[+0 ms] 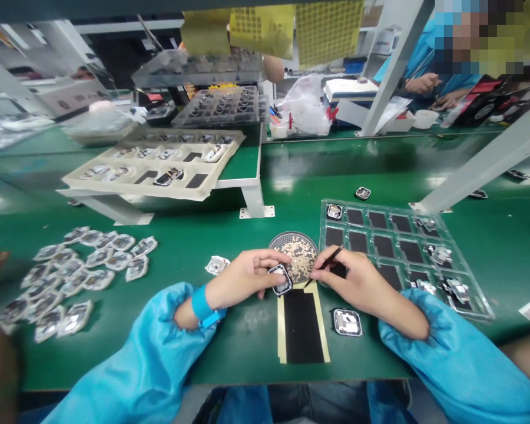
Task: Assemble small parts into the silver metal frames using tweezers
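Observation:
My left hand [242,277] is closed on a small square watch case [281,279], pinching it just above the green bench. My right hand [357,281] grips thin black tweezers [323,266] whose tip points down beside the case. Directly behind both sits a round dish [297,249] full of tiny metal parts. A black adhesive strip on yellow backing [302,325] lies below the case, and another watch case [347,322] rests to the strip's right.
A clear compartment tray [401,250] with a few cases stands right. Several bagged cases [70,277] are spread at left; one lies loose [217,265]. A beige tray [156,165] sits on a raised stand behind. A person in blue [428,70] works across the bench.

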Available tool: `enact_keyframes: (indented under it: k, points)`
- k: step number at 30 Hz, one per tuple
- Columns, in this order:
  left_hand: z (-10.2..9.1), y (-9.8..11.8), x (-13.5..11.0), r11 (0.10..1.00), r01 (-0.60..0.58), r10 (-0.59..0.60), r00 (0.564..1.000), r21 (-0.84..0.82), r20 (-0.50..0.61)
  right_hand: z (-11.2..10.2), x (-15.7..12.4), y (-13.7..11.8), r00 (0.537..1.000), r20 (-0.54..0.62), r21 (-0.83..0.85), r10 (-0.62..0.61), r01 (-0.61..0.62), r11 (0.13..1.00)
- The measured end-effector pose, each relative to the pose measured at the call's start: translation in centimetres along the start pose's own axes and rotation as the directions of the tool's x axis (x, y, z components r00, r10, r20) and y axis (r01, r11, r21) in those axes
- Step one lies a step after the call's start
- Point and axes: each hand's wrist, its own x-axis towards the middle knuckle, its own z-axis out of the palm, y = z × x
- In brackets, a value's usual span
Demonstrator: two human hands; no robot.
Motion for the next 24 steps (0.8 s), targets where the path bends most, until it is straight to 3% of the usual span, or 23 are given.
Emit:
enact_keyframes:
  k: [6, 12, 15, 24]
  points:
    - [0.9, 0.0, -0.2, 1.0, 0.016, -0.016, 1.0, -0.004, 0.005, -1.0, -0.4, -1.0, 0.989, -0.149, 0.172, -0.016, 0.042, 0.984]
    - [2.3, -1.0, 0.0, 0.987, -0.109, 0.125, 0.984, 0.122, -0.13, -0.6, -0.7, -2.0, 0.923, -0.296, 0.123, -0.245, 0.291, 0.949]
    - [2.7, -1.7, 0.2, 0.979, -0.122, 0.148, 0.975, 0.163, -0.164, -0.1, -0.8, -2.1, 0.89, -0.294, 0.014, -0.348, 0.369, 0.93]
    - [2.8, -1.9, 0.2, 0.986, -0.117, 0.138, 0.974, 0.121, -0.178, 0.7, -0.5, -1.8, 0.891, -0.202, -0.127, -0.406, 0.387, 0.913]
